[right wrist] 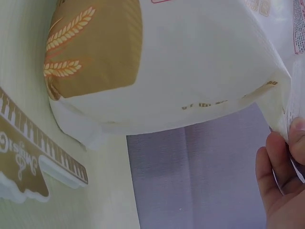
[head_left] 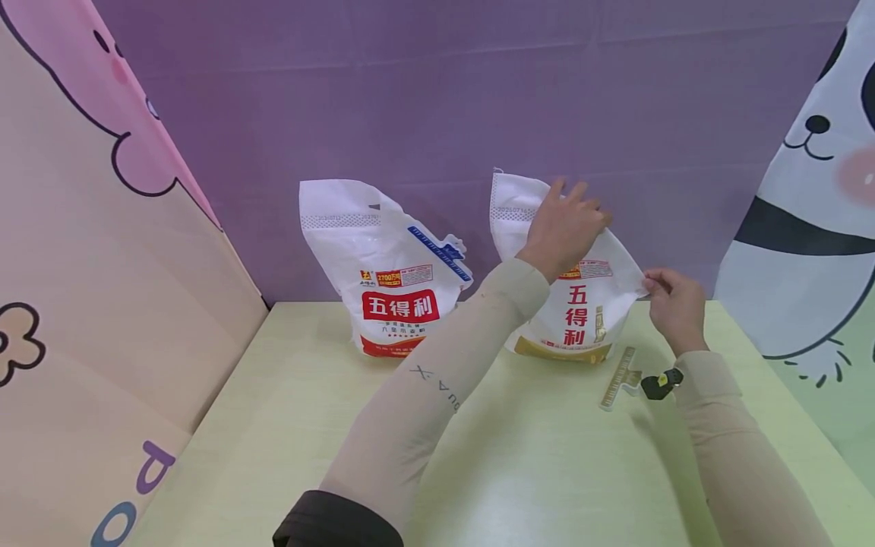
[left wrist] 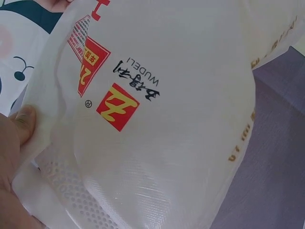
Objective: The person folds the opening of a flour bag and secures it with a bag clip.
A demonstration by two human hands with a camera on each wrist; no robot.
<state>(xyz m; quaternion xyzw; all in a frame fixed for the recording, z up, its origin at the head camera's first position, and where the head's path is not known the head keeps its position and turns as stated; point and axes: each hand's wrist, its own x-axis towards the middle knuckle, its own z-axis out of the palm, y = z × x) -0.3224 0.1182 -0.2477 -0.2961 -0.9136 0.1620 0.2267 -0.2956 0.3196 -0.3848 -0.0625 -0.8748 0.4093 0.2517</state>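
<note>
A white flour bag (head_left: 591, 296) with red lettering and a gold base stands upright near the back of the table. My left hand (head_left: 567, 232) grips its upper edge, the thumb (left wrist: 24, 121) lying on the plastic in the left wrist view. At the bag's right side, my right hand (head_left: 677, 308) pinches a pointed corner between thumb and fingers (right wrist: 279, 150). The top left of the bag sticks up past my left hand. A gold-and-white strip (head_left: 618, 378) with a piano-key pattern lies on the table below my right hand.
A second white flour bag (head_left: 399, 311) with a red label stands to the left, a blue strip (head_left: 440, 251) along its slanted upper edge. Behind the pale table (head_left: 307, 456) rises a purple backdrop (head_left: 410, 99). A panda-printed panel (head_left: 813, 228) stands at the right.
</note>
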